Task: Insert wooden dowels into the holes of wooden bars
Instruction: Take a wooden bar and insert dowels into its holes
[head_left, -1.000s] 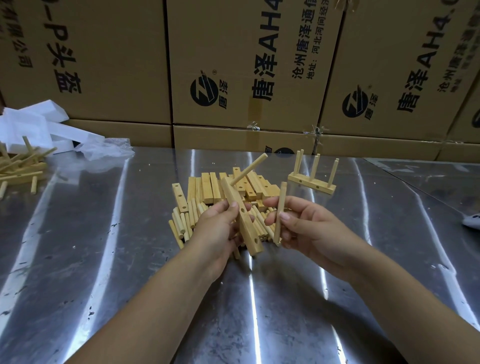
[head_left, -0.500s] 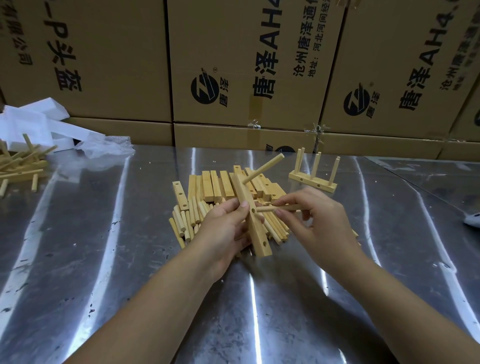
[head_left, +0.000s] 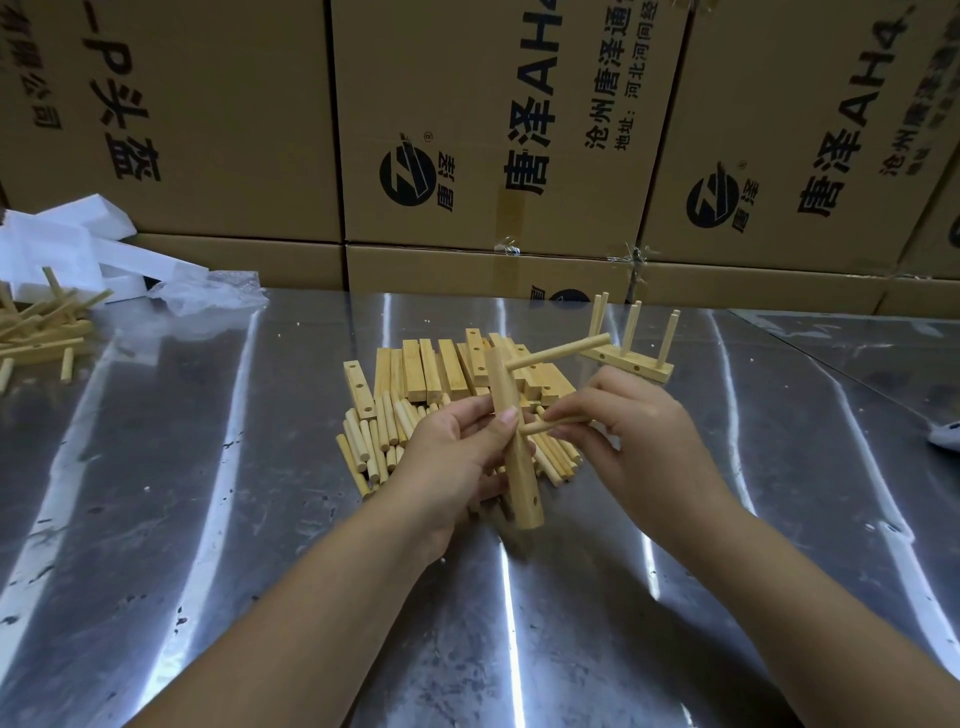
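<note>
My left hand (head_left: 457, 457) grips a wooden bar (head_left: 514, 457) that points away from me, above the steel table (head_left: 208, 545). One dowel (head_left: 558, 353) sticks out of the bar's far hole to the right. My right hand (head_left: 634, 441) pinches a second dowel (head_left: 540, 426) level, its left tip at the bar's middle hole. An open hole shows near the bar's near end. Under my hands lies a pile of loose dowels (head_left: 374, 441) and bars (head_left: 431, 369).
A bar with three upright dowels (head_left: 631, 348) stands behind my right hand. More assembled pieces (head_left: 36, 332) lie at the far left beside white foam (head_left: 78, 244) and plastic wrap. Cardboard boxes (head_left: 493, 130) wall the table's back. A white object (head_left: 945, 436) sits at the right edge.
My right hand turned its dowel from upright to level and brought its tip to the bar's middle hole. My left hand tilted the bar slightly.
</note>
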